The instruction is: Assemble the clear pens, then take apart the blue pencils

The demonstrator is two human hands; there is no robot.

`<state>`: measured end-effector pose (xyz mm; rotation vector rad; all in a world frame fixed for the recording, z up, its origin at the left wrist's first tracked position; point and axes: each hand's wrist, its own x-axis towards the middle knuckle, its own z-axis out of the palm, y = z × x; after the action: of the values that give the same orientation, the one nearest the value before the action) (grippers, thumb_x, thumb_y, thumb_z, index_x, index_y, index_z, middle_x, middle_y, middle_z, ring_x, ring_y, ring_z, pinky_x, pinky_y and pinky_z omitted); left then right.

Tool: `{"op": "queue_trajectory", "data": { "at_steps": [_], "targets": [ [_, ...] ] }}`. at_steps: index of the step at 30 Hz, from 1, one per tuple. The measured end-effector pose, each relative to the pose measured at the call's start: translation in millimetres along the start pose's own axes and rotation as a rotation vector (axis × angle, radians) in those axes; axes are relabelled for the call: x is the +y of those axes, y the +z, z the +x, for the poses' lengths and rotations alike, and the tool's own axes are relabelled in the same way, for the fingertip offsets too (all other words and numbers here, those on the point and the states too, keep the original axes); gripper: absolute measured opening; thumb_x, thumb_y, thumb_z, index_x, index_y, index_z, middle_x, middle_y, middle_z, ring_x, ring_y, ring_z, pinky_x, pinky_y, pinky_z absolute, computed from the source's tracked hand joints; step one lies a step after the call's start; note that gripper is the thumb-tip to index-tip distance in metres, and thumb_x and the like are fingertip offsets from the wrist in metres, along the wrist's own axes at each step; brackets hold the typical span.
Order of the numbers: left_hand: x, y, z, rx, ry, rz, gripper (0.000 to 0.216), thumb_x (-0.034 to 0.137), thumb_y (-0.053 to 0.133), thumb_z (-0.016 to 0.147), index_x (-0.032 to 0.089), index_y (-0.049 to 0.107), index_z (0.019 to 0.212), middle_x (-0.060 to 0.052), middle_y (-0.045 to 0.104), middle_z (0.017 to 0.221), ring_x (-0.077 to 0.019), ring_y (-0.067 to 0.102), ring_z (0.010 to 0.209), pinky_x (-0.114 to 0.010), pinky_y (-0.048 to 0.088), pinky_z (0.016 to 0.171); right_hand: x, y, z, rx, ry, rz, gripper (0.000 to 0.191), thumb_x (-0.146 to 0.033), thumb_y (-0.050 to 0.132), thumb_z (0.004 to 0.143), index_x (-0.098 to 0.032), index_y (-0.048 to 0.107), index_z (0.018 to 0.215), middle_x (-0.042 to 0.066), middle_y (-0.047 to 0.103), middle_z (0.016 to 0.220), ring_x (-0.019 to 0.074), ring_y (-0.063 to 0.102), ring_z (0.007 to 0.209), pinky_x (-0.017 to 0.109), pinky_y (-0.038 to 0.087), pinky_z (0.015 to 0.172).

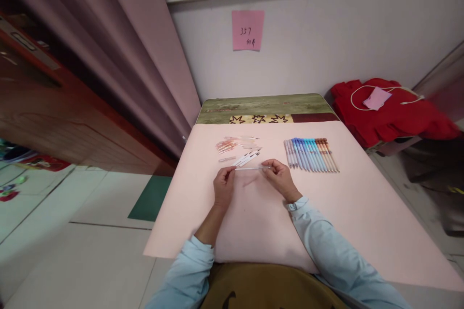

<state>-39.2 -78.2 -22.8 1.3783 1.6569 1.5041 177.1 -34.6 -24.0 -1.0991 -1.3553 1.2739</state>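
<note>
My left hand [224, 185] and my right hand [279, 177] hold the two ends of a thin clear pen barrel [252, 168] just above the pink table cover [253, 222]. Both hands pinch it with closed fingers. Behind the barrel lie a few white refills [247, 158]. Further back is a loose heap of clear and orange pen parts [235, 145]. To the right of my right hand, several assembled pens [311, 154] lie side by side in a neat row, blue ones on the left and brown ones on the right.
A patterned green cloth [264, 106] covers the table's far end against the wall. A pink note [248, 30] hangs on the wall. Red cloth with a white cable [387, 111] lies at the right. A curtain [119, 58] and wooden furniture [47, 106] stand at the left.
</note>
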Motion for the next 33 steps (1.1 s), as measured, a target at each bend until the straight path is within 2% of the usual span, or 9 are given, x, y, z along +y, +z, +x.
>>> {"op": "queue_trajectory", "data": {
  "at_steps": [9, 17, 22, 26, 33],
  "targets": [
    [0, 2, -1, -0.154, 0.146, 0.074, 0.022, 0.025, 0.057, 0.090, 0.023, 0.072, 0.106, -0.006, 0.071, 0.107, -0.0198, 0.066, 0.102, -0.038, 0.053, 0.094, 5, 1, 2, 0.025, 0.007, 0.009, 0.030, -0.040, 0.072, 0.077, -0.019, 0.067, 0.097, -0.008, 0.041, 0.054, 0.0090, 0.033, 0.048, 0.022, 0.028, 0.046],
    [-5, 3, -1, -0.217, 0.186, 0.099, 0.028, 0.027, 0.057, 0.091, 0.024, 0.068, 0.117, -0.008, 0.068, 0.116, -0.0210, 0.065, 0.107, -0.040, 0.054, 0.095, 7, 2, 2, 0.036, 0.003, -0.021, 0.029, -0.041, 0.072, 0.077, -0.020, 0.067, 0.096, -0.008, 0.042, 0.053, 0.0094, 0.034, 0.047, 0.022, 0.030, 0.046],
    [-5, 4, -1, -0.226, 0.200, 0.089, 0.029, 0.028, 0.057, 0.091, 0.025, 0.068, 0.118, -0.009, 0.067, 0.118, -0.0220, 0.063, 0.113, -0.041, 0.053, 0.097, 8, 3, 1, 0.041, -0.037, -0.113, 0.024, -0.039, 0.070, 0.078, -0.020, 0.068, 0.094, -0.007, 0.044, 0.053, 0.0104, 0.038, 0.049, 0.023, 0.033, 0.048],
    [0, 4, -2, -0.204, 0.176, 0.059, 0.028, 0.029, 0.058, 0.090, 0.025, 0.068, 0.116, -0.008, 0.067, 0.117, -0.0209, 0.065, 0.108, -0.040, 0.055, 0.095, 8, 5, 2, 0.045, -0.107, -0.191, 0.024, -0.037, 0.068, 0.080, -0.021, 0.070, 0.097, -0.005, 0.049, 0.057, 0.0122, 0.044, 0.053, 0.025, 0.039, 0.053],
    [4, 3, -3, -0.142, 0.070, 0.034, 0.032, 0.028, 0.062, 0.087, 0.022, 0.068, 0.118, -0.008, 0.070, 0.110, -0.0177, 0.066, 0.094, -0.036, 0.055, 0.090, 9, 6, 1, -0.002, -0.255, -0.438, 0.023, -0.031, 0.065, 0.082, -0.025, 0.072, 0.103, 0.003, 0.069, 0.083, 0.0166, 0.058, 0.067, 0.029, 0.047, 0.064]
  ]
}}
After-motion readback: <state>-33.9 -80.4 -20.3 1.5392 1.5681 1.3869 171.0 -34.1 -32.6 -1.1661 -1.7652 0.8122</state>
